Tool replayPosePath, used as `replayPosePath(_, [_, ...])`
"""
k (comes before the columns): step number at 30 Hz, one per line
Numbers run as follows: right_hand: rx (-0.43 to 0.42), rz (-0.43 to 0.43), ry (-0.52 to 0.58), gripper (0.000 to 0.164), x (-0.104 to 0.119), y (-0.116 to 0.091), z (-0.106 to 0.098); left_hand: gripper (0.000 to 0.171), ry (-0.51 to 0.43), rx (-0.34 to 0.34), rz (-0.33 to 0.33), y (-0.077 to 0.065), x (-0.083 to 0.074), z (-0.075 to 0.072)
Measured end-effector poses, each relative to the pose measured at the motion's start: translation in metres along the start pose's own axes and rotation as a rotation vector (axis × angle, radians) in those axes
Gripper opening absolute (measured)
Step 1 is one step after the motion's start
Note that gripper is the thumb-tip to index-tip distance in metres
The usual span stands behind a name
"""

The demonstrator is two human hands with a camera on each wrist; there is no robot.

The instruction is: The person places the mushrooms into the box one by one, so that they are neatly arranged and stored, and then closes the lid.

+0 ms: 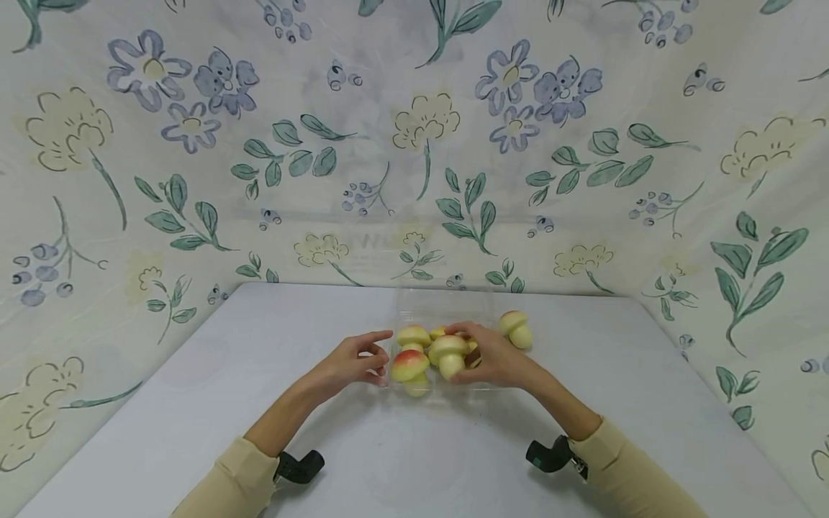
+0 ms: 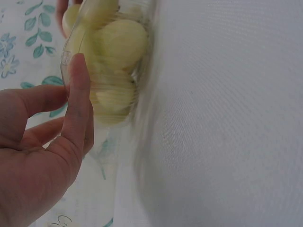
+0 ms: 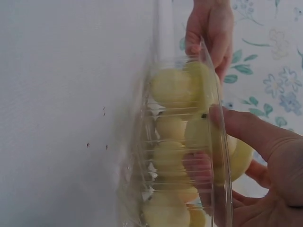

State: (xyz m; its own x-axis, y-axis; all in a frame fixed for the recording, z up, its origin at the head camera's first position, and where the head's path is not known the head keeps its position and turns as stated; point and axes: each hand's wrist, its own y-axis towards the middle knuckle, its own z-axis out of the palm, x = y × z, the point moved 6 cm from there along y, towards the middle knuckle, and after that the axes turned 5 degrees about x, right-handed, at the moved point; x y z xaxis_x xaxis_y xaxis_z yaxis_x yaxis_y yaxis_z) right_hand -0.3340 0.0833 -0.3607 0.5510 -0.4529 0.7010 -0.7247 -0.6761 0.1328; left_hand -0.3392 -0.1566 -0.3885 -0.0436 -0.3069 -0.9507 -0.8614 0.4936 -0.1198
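Observation:
Several toy mushrooms, pale yellow-green with reddish blushes on some caps, sit in a clear plastic container (image 1: pixel 479 389). At its left end my left hand (image 1: pixel 355 362) holds the rim, thumb and fingers on either side of the corner. My right hand (image 1: pixel 494 355) reaches over the right part and grips one toy mushroom (image 1: pixel 448 347) by its cap and stem. Left of it lies a red-capped toy mushroom (image 1: pixel 409 365), with another toy mushroom (image 1: pixel 413 335) behind. The left wrist view shows mushrooms (image 2: pixel 122 43) through the ribbed wall. Right-hand fingers partly hide the rest.
One more toy mushroom (image 1: pixel 515 329) lies on the white table (image 1: pixel 414 460), just right of the container. The container's clear lid (image 1: pixel 444 306) stands raised at the back. Floral cloth (image 1: pixel 414 165) hangs behind and at both sides of the table.

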Motion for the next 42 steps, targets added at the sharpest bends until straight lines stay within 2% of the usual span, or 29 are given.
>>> replayPosePath(7, [0.027,0.041,-0.010,0.071,-0.0003,-0.0013,0.0032,0.062,-0.002,-0.002,0.001,-0.0004,0.0009,-0.0001])
replayPosePath(17, [0.040,0.015,-0.024,0.057,-0.0023,-0.0024,0.0020,0.062,0.000,-0.008,0.000,-0.0003,0.0010,-0.0008])
replayPosePath(25, [0.079,0.049,-0.051,0.052,-0.0063,-0.0051,0.0037,0.061,-0.004,-0.012,-0.005,-0.0002,0.0005,-0.0007])
replayPosePath(42, [0.135,0.091,0.081,0.053,-0.0070,-0.0084,-0.0010,0.061,-0.017,-0.004,0.008,0.0003,0.0028,0.0000])
